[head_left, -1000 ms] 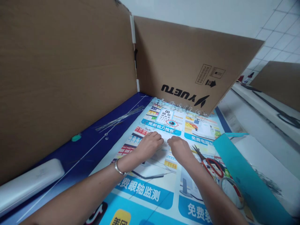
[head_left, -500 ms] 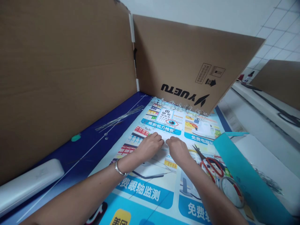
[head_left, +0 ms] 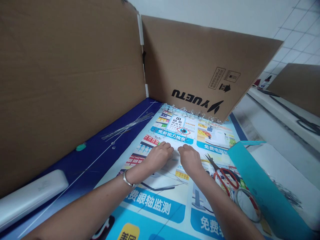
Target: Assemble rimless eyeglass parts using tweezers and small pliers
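My left hand (head_left: pixel 161 155) and my right hand (head_left: pixel 189 158) face each other over the printed poster sheet (head_left: pixel 160 176), a small gap between them. Both have their fingers closed in a pinch; whatever they hold is too small or hidden to make out. Just beyond my fingers lie small clear bits (head_left: pixel 183 136) on the print. A bundle of thin wires (head_left: pixel 127 126) rests on the dark blue surface to the left. Red-handled scissors (head_left: pixel 222 175) lie right of my right hand, with a roll of tape (head_left: pixel 248 205) nearer to me.
Tall cardboard panels (head_left: pixel 212 66) stand at the back and left. Small clear wire pieces (head_left: pixel 197 115) line the back panel's foot. A teal box (head_left: pixel 270 190) at the right holds thin wire pieces (head_left: pixel 287 193). A white device (head_left: pixel 35 196) and a green blob (head_left: pixel 81 147) are at left.
My left hand has shifted very slightly left and down, and the gap between my hands is a little wider. The other things lie as before.
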Demonstrator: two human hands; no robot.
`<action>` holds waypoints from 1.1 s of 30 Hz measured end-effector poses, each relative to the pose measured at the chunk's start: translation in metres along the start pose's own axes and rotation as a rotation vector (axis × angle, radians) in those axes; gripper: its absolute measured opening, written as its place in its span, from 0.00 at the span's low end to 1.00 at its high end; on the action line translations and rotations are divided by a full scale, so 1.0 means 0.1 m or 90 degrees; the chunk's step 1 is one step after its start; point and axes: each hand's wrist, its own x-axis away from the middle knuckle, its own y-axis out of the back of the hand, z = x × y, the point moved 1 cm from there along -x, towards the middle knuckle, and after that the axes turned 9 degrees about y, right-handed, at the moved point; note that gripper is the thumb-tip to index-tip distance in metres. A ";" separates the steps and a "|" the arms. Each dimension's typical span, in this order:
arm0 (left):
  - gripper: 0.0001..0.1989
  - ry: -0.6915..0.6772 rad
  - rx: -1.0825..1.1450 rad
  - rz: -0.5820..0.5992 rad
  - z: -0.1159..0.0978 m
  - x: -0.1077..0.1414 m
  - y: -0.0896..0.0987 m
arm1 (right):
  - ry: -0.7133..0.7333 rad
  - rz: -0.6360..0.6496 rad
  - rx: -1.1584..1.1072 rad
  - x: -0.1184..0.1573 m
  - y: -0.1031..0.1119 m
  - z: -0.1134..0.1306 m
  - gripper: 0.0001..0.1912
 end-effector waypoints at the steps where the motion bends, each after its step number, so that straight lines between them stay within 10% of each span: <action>1: 0.06 0.013 0.011 -0.003 0.01 0.00 -0.01 | -0.010 -0.008 -0.028 0.00 -0.02 -0.01 0.09; 18: 0.07 0.184 0.364 -0.084 0.14 -0.09 -0.10 | -0.100 -0.129 -0.437 -0.08 -0.24 -0.14 0.07; 33: 0.09 0.380 0.958 0.053 0.06 -0.08 -0.20 | -0.200 -0.226 -0.854 -0.10 -0.34 -0.06 0.14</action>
